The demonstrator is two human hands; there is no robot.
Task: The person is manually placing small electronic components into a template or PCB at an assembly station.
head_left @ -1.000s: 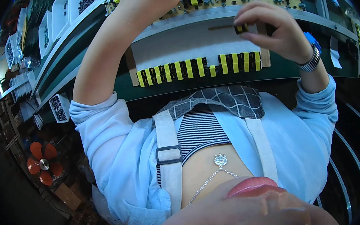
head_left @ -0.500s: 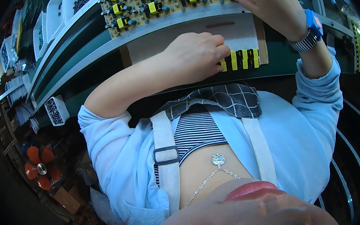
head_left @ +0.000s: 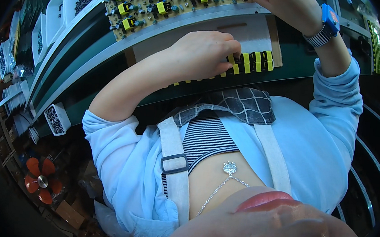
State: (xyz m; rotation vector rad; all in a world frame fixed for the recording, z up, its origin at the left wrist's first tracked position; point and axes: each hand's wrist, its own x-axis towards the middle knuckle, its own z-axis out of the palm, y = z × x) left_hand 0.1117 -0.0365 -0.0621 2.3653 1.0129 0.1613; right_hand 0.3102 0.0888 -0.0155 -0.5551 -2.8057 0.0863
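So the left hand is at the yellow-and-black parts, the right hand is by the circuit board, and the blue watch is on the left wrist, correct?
Not quite: the head view shows the blue watch on the right wrist. The left hand is at the yellow-and-black parts, the right hand by the circuit board.

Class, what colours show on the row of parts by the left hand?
The parts are yellow and black, clearest in the head view.
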